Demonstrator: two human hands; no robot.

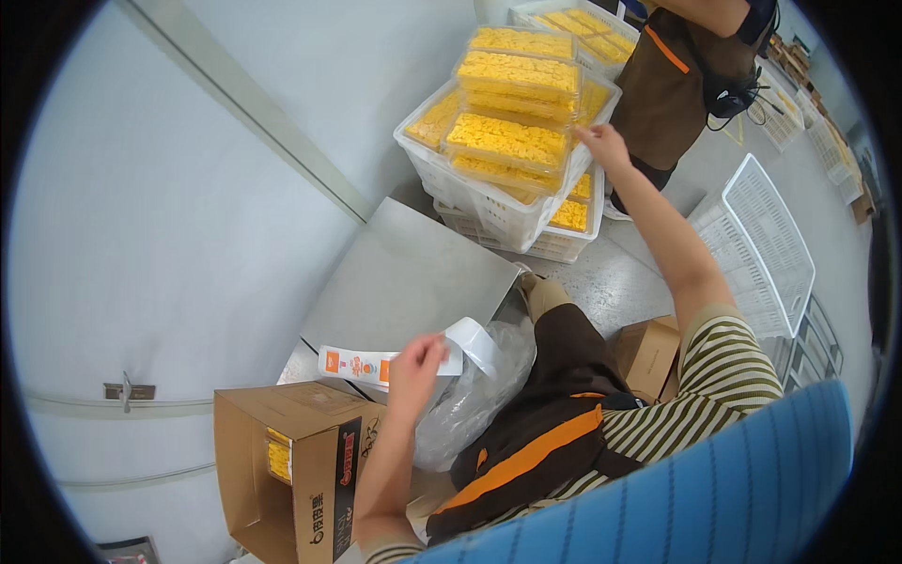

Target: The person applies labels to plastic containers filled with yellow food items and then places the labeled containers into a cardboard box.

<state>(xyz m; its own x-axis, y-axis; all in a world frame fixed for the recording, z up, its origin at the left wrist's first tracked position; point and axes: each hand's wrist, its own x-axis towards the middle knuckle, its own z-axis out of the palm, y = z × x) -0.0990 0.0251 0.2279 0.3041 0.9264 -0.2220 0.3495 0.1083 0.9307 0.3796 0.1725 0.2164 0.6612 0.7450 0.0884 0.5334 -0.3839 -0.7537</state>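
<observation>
My right hand (604,146) reaches to a stack of clear plastic boxes (518,74) filled with yellow, crumbly-looking food pieces. Its fingertips are at the side of the stack; whether they grip a box cannot be made out. The stack rests on a white plastic crate (486,187) holding more such boxes. My left hand (417,366), slightly blurred and with curled fingers, is over a printed strip of labels (352,363) with a curled white end (471,342). It is unclear whether the fingers hold the strip. Beneath the strip's curled end lies a clear plastic bag (472,409).
A grey flat-topped surface (416,275) stands before me. An open cardboard box (282,486) with a yellow-filled pack inside is at lower left. Another person (662,92) stands beyond the crates. To the right are a white perforated crate (764,240) and a smaller carton (645,356).
</observation>
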